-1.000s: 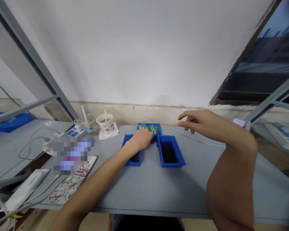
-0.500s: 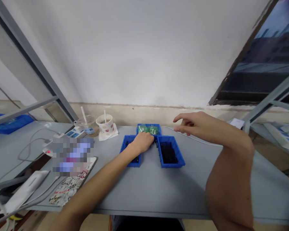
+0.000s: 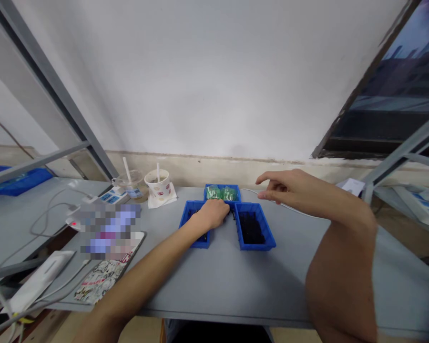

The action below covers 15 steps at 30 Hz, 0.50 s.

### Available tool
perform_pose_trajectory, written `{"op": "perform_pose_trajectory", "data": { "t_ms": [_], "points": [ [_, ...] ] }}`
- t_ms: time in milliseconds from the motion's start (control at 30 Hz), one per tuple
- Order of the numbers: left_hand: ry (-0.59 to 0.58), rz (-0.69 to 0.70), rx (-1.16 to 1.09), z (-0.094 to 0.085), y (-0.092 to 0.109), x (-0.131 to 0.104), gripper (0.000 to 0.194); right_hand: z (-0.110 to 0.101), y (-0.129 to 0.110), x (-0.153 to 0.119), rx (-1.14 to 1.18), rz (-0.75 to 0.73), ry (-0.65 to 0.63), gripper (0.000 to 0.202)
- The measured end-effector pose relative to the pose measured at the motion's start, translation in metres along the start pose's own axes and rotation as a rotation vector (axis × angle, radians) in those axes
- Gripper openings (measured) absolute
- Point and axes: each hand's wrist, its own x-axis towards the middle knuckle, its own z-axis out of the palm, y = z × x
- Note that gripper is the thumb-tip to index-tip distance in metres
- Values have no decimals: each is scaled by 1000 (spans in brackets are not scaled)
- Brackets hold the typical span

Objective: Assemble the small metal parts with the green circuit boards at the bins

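My left hand point(image 3: 215, 214) reaches over the inner edge of the left blue bin point(image 3: 200, 245), its fingers curled down and mostly hidden. A few small black pieces point(image 3: 232, 213) show just beside its fingertips, in the gap before the right blue bin point(image 3: 256, 247). That right bin holds a heap of black parts point(image 3: 250, 228); dark pieces also show in the left bin. Behind stands a third blue bin point(image 3: 238, 187) with green parts in clear bags point(image 3: 220, 192). My right hand point(image 3: 280, 186) hovers above the table to the right, thumb and index finger apart, holding nothing.
A paper cup point(image 3: 158, 185) with a straw stands on a napkin, beside a plastic cup point(image 3: 134, 185). At left lie a power strip point(image 3: 111, 196), cables, a patterned notebook point(image 3: 105, 278) and a white case point(image 3: 39, 281). A white cable point(image 3: 300, 211) runs behind my right hand.
My left hand has dipped slightly, uncovering more of the green parts behind it. The right hand keeps nearly the same pose. The camera view has shifted a little.
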Motion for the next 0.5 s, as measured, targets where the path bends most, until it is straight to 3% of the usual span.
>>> {"op": "perform_pose_trajectory", "data": {
  "t_ms": [500],
  "points": [
    [-31,-2,-54,-4,5,-4,22,3,-7,1,37,-49,-11,38]
  ]
}}
